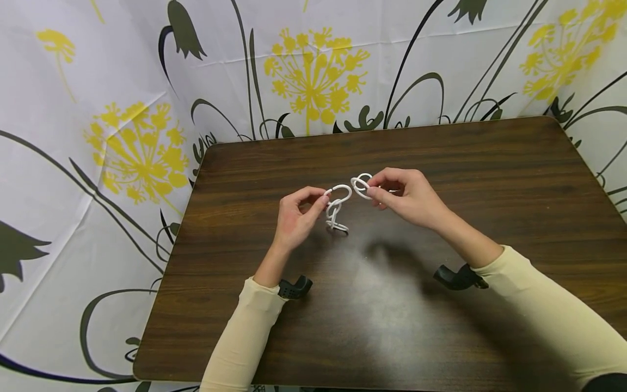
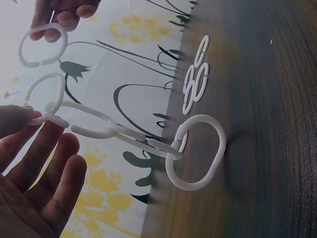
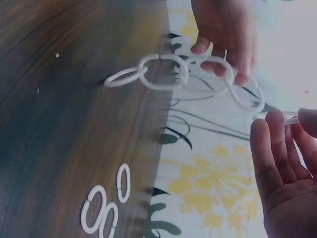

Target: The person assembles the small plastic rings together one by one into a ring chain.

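My left hand (image 1: 295, 219) pinches the top link of a short chain of white plastic links (image 1: 334, 208), which hangs down with its lowest link at the table surface. Between the thumb and fingers of my right hand (image 1: 413, 200) is a single white oval link (image 2: 65, 43). It has a small split in its side, facing the chain's top link (image 2: 62, 89). The two links are close but apart in the left wrist view. From the right wrist, the single link (image 3: 291, 120) appears edge-on and is mostly hidden by fingers.
Several loose white links (image 2: 200, 82) lie on the dark wood table (image 1: 235, 326) beyond the hands, partly hidden by the right hand in the head view. A white cloth with a flower print (image 1: 220, 98) hangs behind the table's far edge.
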The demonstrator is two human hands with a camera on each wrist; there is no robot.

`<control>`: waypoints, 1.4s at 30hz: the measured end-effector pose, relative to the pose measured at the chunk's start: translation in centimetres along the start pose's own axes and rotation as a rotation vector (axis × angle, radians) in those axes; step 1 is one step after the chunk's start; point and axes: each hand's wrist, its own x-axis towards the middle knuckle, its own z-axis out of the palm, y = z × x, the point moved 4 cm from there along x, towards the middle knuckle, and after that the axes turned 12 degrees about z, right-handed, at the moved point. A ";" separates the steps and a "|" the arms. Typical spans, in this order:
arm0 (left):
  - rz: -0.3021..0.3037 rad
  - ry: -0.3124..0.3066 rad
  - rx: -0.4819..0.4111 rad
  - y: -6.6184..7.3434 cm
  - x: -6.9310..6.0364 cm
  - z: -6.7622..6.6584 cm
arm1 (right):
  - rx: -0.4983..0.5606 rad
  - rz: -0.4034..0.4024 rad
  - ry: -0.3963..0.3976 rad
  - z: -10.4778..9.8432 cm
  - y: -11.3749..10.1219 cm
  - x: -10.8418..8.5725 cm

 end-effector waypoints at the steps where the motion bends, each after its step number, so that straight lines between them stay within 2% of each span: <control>1: 0.002 -0.002 0.003 0.1 0.0 0.0 | 0.005 0.003 -0.010 0.2 -0.1 0.0; 7: 0.010 -0.008 0.027 0.2 0.1 0.1 | 0.042 -0.006 -0.050 1.6 -0.4 0.3; 15: 0.013 -0.010 0.034 0.4 0.1 0.0 | 0.058 -0.015 -0.038 2.7 -0.6 0.8; 32: 0.012 -0.019 0.045 0.4 0.0 0.1 | 0.042 0.010 -0.012 3.4 -0.7 1.0; 42: 0.024 -0.016 0.014 0.3 -0.2 0.2 | 0.006 0.012 -0.007 3.6 -0.8 1.0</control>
